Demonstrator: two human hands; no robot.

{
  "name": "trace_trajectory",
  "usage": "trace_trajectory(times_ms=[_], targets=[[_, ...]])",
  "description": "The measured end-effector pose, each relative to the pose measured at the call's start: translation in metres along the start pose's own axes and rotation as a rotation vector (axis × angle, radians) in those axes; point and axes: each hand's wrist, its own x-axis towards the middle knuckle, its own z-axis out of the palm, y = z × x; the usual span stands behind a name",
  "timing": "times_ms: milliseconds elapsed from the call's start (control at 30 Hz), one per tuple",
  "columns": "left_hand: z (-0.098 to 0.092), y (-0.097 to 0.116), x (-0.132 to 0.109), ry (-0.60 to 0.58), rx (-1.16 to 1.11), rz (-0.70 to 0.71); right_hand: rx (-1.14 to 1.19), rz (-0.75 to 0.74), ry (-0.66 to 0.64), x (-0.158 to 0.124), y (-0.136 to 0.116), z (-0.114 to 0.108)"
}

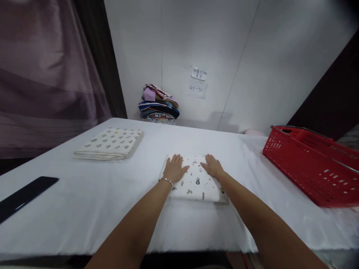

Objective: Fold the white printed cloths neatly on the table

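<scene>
A folded white cloth [196,183] with small printed figures lies flat on the white-covered table in front of me. My left hand [175,170] rests palm down on its left side, fingers spread, with a bracelet at the wrist. On the cloth's far right side, my right hand [212,166] is also laid flat with its fingers apart. Neither hand grips anything. Off to the left sits another folded cloth [112,144], white with grey leaf-like marks, touched by neither hand.
A red plastic basket [308,164] stands at the table's right side. At the left edge lies a dark flat object [26,194]. Beyond the far edge of the white table [112,224] is a stack of folded fabrics [159,106] by the wall, where paper notes [198,89] hang.
</scene>
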Motion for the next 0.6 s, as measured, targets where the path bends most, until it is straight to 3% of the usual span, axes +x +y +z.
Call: trace_trajectory(times_ms=[267, 467, 600], targets=[[0.000, -0.001, 0.000, -0.017, -0.004, -0.002, 0.041, 0.051, 0.048, -0.006, 0.016, 0.006], [0.000, 0.000, 0.001, -0.017, 0.002, -0.012, 0.023, 0.053, -0.013, -0.006, 0.012, -0.004], [0.001, -0.001, 0.001, -0.014, 0.003, -0.004, -0.039, 0.021, 0.081, -0.023, 0.006, 0.000]])
